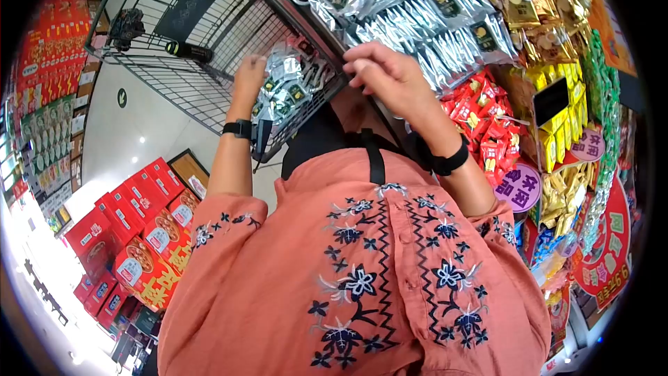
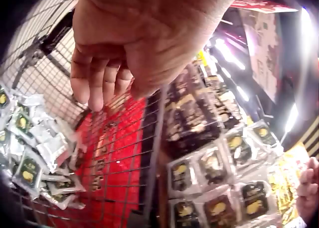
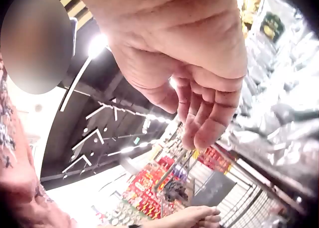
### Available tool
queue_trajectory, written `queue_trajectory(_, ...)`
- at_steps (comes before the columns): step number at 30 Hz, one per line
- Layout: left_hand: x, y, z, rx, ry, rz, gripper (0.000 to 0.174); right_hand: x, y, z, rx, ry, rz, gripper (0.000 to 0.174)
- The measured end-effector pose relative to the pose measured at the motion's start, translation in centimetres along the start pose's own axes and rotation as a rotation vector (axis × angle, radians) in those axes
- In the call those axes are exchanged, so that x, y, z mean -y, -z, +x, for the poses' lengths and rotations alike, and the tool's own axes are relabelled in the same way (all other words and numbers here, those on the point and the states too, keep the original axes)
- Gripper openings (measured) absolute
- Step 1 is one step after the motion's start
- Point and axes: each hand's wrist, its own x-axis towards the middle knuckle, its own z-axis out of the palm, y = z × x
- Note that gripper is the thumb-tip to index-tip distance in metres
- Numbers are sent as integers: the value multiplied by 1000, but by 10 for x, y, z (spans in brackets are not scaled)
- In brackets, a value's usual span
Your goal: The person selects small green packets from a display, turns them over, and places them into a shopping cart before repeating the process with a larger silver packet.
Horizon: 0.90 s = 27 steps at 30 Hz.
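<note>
My left hand [image 1: 248, 83] hangs over the wire shopping cart [image 1: 145, 69], its fingers loosely bent with nothing in them. Right by it, a heap of small silver snack packets [image 1: 284, 76] lies in the cart; the left wrist view shows these packets [image 2: 37, 148] beyond the fingertips. My right hand [image 1: 395, 82] is raised at the cart's shelf-side edge, in front of rows of silver packets [image 1: 410, 42] on the display. In the right wrist view the fingers [image 3: 219, 115] are loosely curled and hold nothing.
Red-wrapped snacks [image 1: 487, 122], yellow packets [image 1: 560, 122] and gold packets [image 1: 525, 7] fill the display at right. A dark bottle [image 1: 189, 51] lies in the cart, near a black placard [image 1: 188, 7]. Red boxes [image 1: 132, 202] are stacked at left.
</note>
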Motion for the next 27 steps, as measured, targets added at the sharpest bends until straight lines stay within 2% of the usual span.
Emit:
queue_trajectory(3, 47, -28, 11, 11, 72, 90, 46, -19, -24, 8, 131, -67, -42, 25)
queue_trajectory(5, 76, -44, 24, 116, 31, 229, 48, -37, -38, 11, 90, -103, -29, 20)
queue_trajectory(6, 105, -61, 37, 97, 97, 219, 49, -45, -42, 13, 98, -90, -46, 21)
queue_trajectory(13, 144, -106, 63, 132, 306, 319, 60, -59, -46, 27, 138, -188, -160, 23)
queue_trajectory(14, 188, -125, 76, -5, 200, 429, 57, -60, -46, 29, 158, -205, -184, 23)
queue_trajectory(17, 176, -124, 72, -25, 230, 439, 55, -69, -48, 29, 166, -234, -161, 21)
queue_trajectory(18, 222, -137, 94, 40, 196, 520, 49, -72, -48, 29, 157, -236, -137, 21)
queue_trajectory(20, 217, -128, 99, 199, 205, 534, 52, -72, -49, 29, 155, -246, -134, 21)
queue_trajectory(23, 202, -127, 90, 236, 306, 284, 44, -75, -49, 24, 140, -263, -112, 21)
queue_trajectory(24, 208, -130, 93, 231, 297, 288, 41, -75, -49, 25, 134, -263, -104, 21)
queue_trajectory(26, 145, -121, 80, 129, 659, 27, 32, -76, -46, 24, 140, -275, -135, 21)
queue_trajectory(27, 146, -121, 79, 138, 675, -15, 32, -75, -45, 23, 144, -281, -150, 21)
